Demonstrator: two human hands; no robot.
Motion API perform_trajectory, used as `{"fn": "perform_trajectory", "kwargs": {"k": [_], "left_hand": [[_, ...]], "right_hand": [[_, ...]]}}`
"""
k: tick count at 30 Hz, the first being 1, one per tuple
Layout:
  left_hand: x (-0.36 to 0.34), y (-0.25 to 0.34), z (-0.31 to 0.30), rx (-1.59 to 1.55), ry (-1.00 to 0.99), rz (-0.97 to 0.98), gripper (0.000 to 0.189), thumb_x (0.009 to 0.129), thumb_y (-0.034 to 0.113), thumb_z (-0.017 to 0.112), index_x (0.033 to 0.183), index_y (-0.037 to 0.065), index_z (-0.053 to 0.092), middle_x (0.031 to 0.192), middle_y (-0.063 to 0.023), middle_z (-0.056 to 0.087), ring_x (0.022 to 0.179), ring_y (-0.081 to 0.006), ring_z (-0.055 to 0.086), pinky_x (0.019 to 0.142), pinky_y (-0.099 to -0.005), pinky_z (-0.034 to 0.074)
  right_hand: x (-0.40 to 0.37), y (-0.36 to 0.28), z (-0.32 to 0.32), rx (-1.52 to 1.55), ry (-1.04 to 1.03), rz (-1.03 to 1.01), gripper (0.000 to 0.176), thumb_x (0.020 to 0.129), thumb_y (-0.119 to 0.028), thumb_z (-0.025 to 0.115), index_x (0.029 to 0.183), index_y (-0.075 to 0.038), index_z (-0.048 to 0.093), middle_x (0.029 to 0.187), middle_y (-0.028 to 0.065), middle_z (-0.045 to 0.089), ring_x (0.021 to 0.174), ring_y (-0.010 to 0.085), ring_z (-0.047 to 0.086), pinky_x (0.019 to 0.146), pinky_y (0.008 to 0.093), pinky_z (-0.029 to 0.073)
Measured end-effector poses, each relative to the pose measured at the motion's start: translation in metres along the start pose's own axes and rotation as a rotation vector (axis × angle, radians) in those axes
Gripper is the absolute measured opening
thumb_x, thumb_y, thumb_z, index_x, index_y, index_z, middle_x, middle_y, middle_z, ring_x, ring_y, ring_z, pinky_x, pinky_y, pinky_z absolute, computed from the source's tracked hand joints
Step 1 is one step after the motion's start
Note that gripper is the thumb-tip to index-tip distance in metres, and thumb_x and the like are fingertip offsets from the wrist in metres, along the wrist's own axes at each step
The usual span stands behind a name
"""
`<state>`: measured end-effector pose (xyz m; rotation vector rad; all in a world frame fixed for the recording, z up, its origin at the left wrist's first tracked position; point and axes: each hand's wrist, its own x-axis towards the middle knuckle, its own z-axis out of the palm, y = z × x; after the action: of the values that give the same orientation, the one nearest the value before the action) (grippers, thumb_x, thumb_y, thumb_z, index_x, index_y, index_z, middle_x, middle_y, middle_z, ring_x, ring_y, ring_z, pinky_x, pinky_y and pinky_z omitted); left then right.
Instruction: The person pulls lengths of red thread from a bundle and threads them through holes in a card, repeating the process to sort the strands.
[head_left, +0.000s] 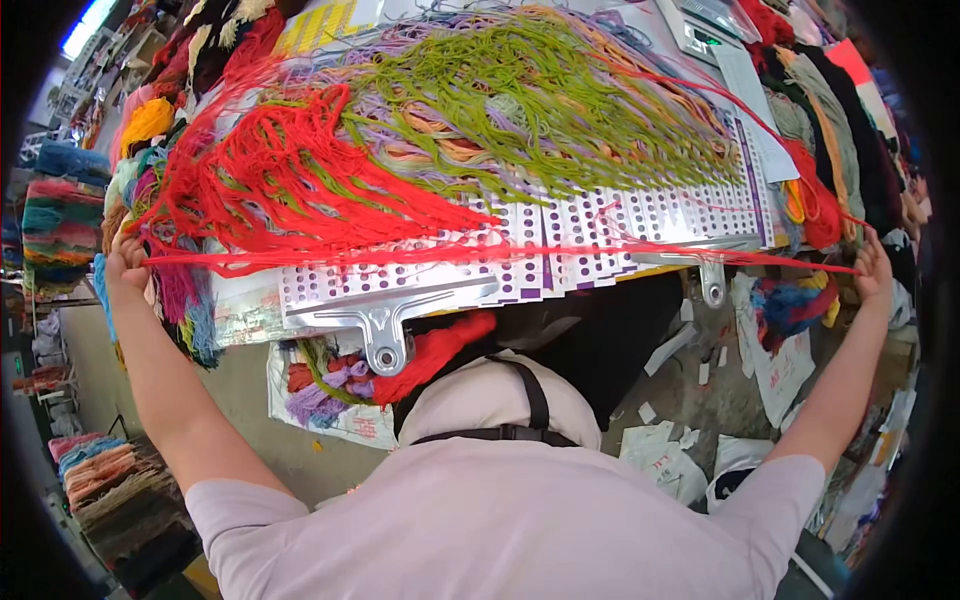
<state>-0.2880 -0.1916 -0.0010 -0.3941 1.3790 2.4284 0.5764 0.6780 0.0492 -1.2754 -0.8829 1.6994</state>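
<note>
Both my arms are spread wide, and a bundle of red yarn (560, 255) runs taut between them along the front of the table. My left hand (128, 265) is closed on its left end, near the table's left side. At the far right my right hand (873, 265) grips the other end. Behind the stretched strands, a heap of red yarn (290, 170) lies on the left, over green yarn (520, 90) and lilac and orange strands. Under them are white cards with rows of holes (600, 225), held by two large metal clips (385, 320), (712, 280).
More yarn hangs at the table's left (180, 270) and right (820, 200) sides. A device with a display (700, 30) stands at the back right. White bags (660, 460) and scraps lie on the floor. Stacked yarn bundles (65, 220) stand at the far left.
</note>
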Motion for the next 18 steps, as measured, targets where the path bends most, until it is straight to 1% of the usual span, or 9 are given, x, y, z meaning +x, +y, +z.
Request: {"fn": "perform_trajectory", "kwargs": {"k": [4, 6, 8, 9, 10, 12, 13, 14, 18], "left_hand": [[0.054, 0.028, -0.016, -0.177, -0.136, 0.12, 0.02, 0.098, 0.016, 0.04, 0.08, 0.009, 0.047, 0.052, 0.0045, 0.022, 0.039, -0.0053, 0.018, 0.035, -0.0236, 0.013], [0.004, -0.012, 0.05, -0.142, -0.491, 0.018, 0.015, 0.097, 0.014, 0.042, 0.086, 0.007, 0.049, 0.055, 0.0043, 0.03, 0.041, -0.0059, 0.023, 0.036, -0.0213, 0.018], [-0.093, -0.098, 0.156, 0.085, -0.158, 0.055, 0.009, 0.094, 0.012, 0.05, 0.089, 0.005, 0.051, 0.058, 0.0053, 0.031, 0.044, -0.0033, 0.021, 0.036, -0.0186, 0.019], [-0.117, -0.136, 0.173, 0.05, -0.39, -0.033, 0.016, 0.091, 0.011, 0.054, 0.105, 0.004, 0.053, 0.064, 0.0056, 0.037, 0.044, -0.0013, 0.025, 0.035, -0.016, 0.021], [-0.17, -0.18, 0.216, 0.377, -0.2, 0.036, 0.03, 0.087, 0.011, 0.058, 0.115, 0.003, 0.052, 0.065, 0.0063, 0.04, 0.043, 0.0003, 0.029, 0.034, -0.0148, 0.021], [-0.205, -0.245, 0.232, 0.442, -0.493, -0.296, 0.036, 0.085, 0.016, 0.062, 0.117, 0.002, 0.055, 0.071, 0.0049, 0.053, 0.042, 0.0009, 0.029, 0.035, -0.0162, 0.02], [-0.206, -0.275, 0.231, 0.591, -0.711, -0.437, 0.037, 0.087, 0.02, 0.059, 0.12, 0.003, 0.054, 0.098, 0.0009, 0.064, 0.043, 0.0001, 0.031, 0.035, -0.0157, 0.022], [-0.217, -0.304, 0.238, 0.587, -0.77, -0.503, 0.039, 0.086, 0.02, 0.06, 0.12, 0.002, 0.054, 0.09, 0.0008, 0.065, 0.042, -0.0006, 0.029, 0.036, -0.0181, 0.023], [-0.247, -0.365, 0.252, 0.98, -0.778, -0.4, 0.036, 0.086, 0.019, 0.06, 0.115, -0.002, 0.057, 0.076, -0.0029, 0.061, 0.043, -0.0026, 0.035, 0.039, -0.0216, 0.03]], "right_hand": [[0.055, -0.091, -0.075, 0.048, 0.144, -0.353, 0.026, 0.096, -0.017, 0.047, 0.116, -0.002, 0.055, 0.053, -0.0057, 0.019, 0.042, 0.0042, 0.02, 0.037, 0.0211, 0.015], [0.049, -0.097, -0.04, -0.07, -0.403, -0.287, 0.031, 0.096, -0.016, 0.048, 0.122, -0.001, 0.051, 0.058, -0.0053, 0.034, 0.046, 0.0043, 0.028, 0.04, 0.0194, 0.022], [-0.107, 0.026, 0.175, -0.07, -0.055, -0.414, 0.035, 0.095, -0.016, 0.049, 0.126, 0.0, 0.048, 0.073, -0.0034, 0.05, 0.053, 0.0035, 0.036, 0.044, 0.0173, 0.028], [-0.116, 0.06, 0.204, -0.143, -0.147, -0.349, 0.037, 0.095, -0.015, 0.049, 0.128, 0.001, 0.046, 0.084, -0.0021, 0.056, 0.056, 0.0029, 0.038, 0.046, 0.0164, 0.032], [-0.12, 0.1, 0.223, -0.255, -0.325, -0.221, 0.036, 0.094, -0.017, 0.049, 0.126, 0.001, 0.048, 0.079, -0.0045, 0.053, 0.057, 0.0005, 0.038, 0.046, 0.0148, 0.03], [-0.165, 0.184, 0.28, -0.566, -0.497, -0.218, 0.029, 0.084, -0.024, 0.06, 0.103, -0.003, 0.065, 0.071, -0.0032, 0.054, 0.059, 0.0027, 0.044, 0.051, 0.0159, 0.034], [-0.18, 0.221, 0.306, -0.655, -0.489, -0.147, 0.026, 0.083, -0.027, 0.061, 0.093, -0.004, 0.068, 0.068, -0.0018, 0.055, 0.057, 0.0037, 0.045, 0.05, 0.0176, 0.036], [-0.183, 0.253, 0.318, -0.704, -0.698, -0.17, 0.026, 0.083, -0.027, 0.061, 0.091, -0.003, 0.068, 0.068, 0.0004, 0.058, 0.055, 0.0046, 0.047, 0.049, 0.0192, 0.038], [-0.193, 0.352, 0.349, -0.818, -0.748, -0.107, 0.02, 0.08, -0.021, 0.065, 0.083, -0.003, 0.07, 0.063, 0.0002, 0.06, 0.056, 0.0057, 0.053, 0.05, 0.0204, 0.04]]}}
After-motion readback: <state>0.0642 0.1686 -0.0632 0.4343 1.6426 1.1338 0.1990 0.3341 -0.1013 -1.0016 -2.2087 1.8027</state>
